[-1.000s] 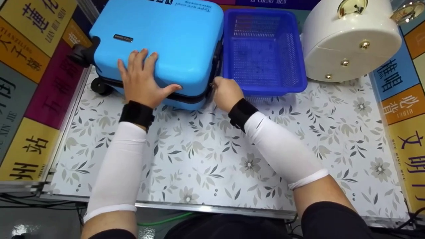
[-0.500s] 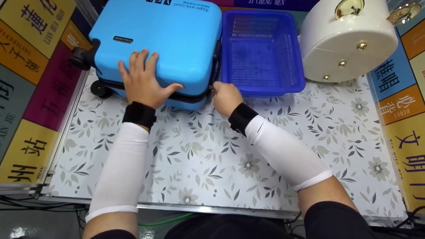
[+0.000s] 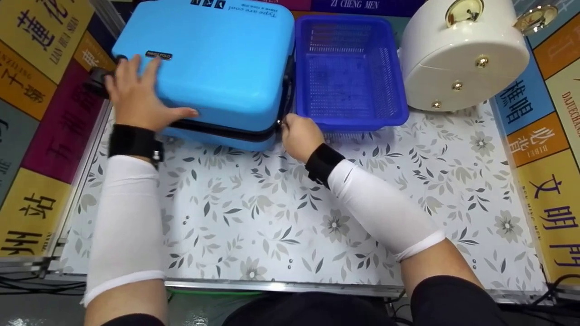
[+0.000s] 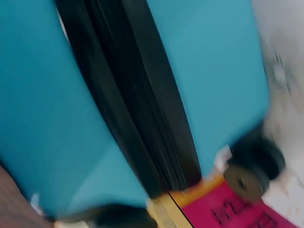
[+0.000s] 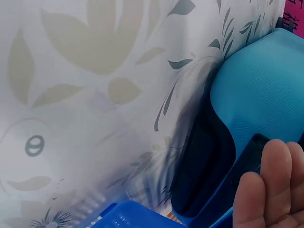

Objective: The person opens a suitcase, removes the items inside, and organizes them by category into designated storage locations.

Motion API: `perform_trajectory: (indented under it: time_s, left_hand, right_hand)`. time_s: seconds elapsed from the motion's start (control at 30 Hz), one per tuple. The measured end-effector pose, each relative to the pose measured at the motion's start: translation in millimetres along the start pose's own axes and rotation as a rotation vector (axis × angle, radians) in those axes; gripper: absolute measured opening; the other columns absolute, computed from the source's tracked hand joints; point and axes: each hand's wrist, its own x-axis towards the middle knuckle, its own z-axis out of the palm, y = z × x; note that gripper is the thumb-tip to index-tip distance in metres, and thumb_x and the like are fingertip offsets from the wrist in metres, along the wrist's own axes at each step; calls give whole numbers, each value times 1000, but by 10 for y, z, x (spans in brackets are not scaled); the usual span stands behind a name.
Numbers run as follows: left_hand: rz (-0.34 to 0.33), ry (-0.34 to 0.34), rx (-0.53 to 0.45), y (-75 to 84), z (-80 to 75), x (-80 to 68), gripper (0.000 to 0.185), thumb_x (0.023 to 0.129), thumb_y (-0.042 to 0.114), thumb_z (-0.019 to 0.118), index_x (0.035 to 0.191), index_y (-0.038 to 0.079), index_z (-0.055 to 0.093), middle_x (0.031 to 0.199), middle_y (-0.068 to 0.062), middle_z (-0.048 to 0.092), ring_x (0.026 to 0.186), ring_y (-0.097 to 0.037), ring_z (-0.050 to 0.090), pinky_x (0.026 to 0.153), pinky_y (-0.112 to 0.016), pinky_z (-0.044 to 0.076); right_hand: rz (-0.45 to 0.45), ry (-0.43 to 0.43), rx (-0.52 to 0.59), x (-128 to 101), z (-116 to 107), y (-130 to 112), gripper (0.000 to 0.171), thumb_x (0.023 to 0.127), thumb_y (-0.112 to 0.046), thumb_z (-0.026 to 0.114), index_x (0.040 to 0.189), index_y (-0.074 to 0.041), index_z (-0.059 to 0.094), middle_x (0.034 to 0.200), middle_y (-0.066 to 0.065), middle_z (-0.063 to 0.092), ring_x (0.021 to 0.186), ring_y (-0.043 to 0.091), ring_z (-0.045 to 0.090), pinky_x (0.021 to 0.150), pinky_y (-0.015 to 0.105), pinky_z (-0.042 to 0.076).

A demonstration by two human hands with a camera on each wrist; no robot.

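A light-blue hard-shell suitcase lies flat at the back left of the table, with a black zip band around its side. My left hand rests on its near left corner, fingers spread and thumb pointing right. The left wrist view, blurred, shows the black zip band and a wheel. At the near right corner my right hand pinches a small metal zipper pull, mostly hidden by the fingers. Curled fingers of that hand appear beside the suitcase in the right wrist view.
A blue plastic basket stands close against the suitcase's right side. Farther right is a cream rounded case with gold knobs. Colourful printed panels wall the sides. Flower-patterned paper covers the table.
My left hand has slid left across the suitcase toward its wheeled end. The right hand stays at the near right corner, still pinching the pull. The head view has shifted slightly.
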Motion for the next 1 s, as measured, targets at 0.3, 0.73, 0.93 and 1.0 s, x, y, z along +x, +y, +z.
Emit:
perform_trajectory:
  time_s: [0.3,0.73,0.93,1.0]
  left_hand:
    - [-93,72,-12,-180,-89,-7,131,64,79,85,169,41,17,176,-17,11,163,-39,9,126,-65,27]
    - [-204,160,15,-41,165,-195,137,59,96,71,170,39,13,174,-23,13,161,-45,13,121,-69,33]
    - [-241,187,30,83,194,-332,139,59,97,69,170,36,14,171,-29,17,158,-48,19,120,-66,37]
    - [-254,185,51,154,201,-387,138,61,98,66,171,34,13,169,-31,20,156,-49,23,118,-65,39]
  right_hand:
    - [-3,-8,-4,60,5,-37,24,109,-21,53,109,-5,71,101,12,76,92,31,72,86,46,57]
    - [10,56,-8,23,28,-44,23,106,-17,53,95,-4,68,94,17,75,88,36,73,81,49,58]
    - [-8,51,37,1,70,-126,24,108,-19,52,94,-4,65,93,16,73,87,35,72,81,48,57]
    - [14,84,31,34,57,-117,24,108,-19,52,95,-4,66,93,15,73,88,35,72,82,48,57]
